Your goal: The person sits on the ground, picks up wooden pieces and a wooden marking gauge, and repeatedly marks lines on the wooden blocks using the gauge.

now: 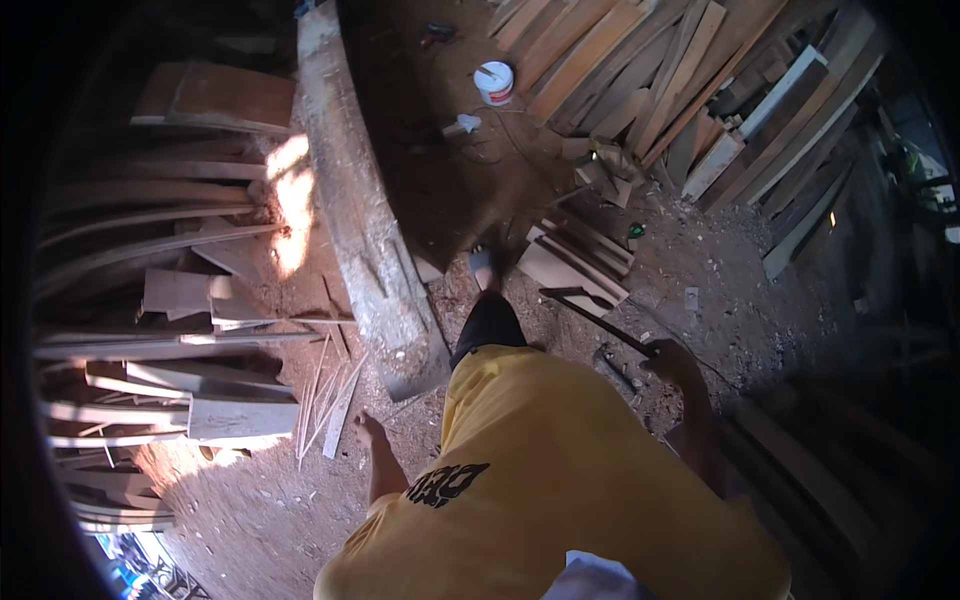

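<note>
My right hand (671,362) is closed around the long dark handle of an adze-like tool (597,318). Its crosswise head hangs close to short stacked boards (572,262) on the ground. Just left of that hand lies a hammer-like tool (615,371) on the dirt. My left hand (369,429) hangs low at my left side, fingers loosely bent, with nothing seen in it. Near it are thin wood strips (326,410) and the near end of a big, rough timber beam (372,240), which is strewn with pale chips.
Stacked planks (190,250) line the left side, and more long boards (640,80) lean at the far right. A white bucket (494,84) stands beyond my foot (483,268), with a cable (515,140) nearby. Wood chips (730,260) cover the ground.
</note>
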The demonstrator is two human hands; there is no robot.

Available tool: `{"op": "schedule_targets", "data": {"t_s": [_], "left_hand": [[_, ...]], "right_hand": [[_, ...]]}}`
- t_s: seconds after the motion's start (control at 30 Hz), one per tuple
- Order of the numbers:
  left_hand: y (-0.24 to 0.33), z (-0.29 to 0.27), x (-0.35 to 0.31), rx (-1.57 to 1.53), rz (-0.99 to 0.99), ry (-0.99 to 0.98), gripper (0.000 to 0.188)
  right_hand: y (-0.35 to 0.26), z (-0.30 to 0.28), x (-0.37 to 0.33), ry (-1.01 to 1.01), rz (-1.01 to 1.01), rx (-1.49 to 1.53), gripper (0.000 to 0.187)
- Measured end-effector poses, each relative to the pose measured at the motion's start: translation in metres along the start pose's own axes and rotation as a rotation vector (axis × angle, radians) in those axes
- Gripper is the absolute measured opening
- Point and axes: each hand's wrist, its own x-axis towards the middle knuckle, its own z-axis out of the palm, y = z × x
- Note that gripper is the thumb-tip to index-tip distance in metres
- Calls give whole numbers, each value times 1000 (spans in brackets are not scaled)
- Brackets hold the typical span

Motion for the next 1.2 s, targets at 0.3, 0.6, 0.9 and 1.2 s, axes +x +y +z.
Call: {"op": "schedule_targets", "data": {"t_s": [0.3, 0.6, 0.9, 1.2], "left_hand": [[235, -63, 71, 84, -44, 284, 68], [502, -168, 161, 209, 676, 474, 54], [671, -130, 184, 297, 877, 279, 70], [727, -155, 212, 575, 724, 75, 94]], "right_hand": [[-174, -241, 260, 282, -249, -229, 32], [-245, -404, 542, 184, -419, -576, 17], [-187, -383, 640, 934, -211, 534, 39], [-144, -103, 465, 375, 202, 614, 35]]}}
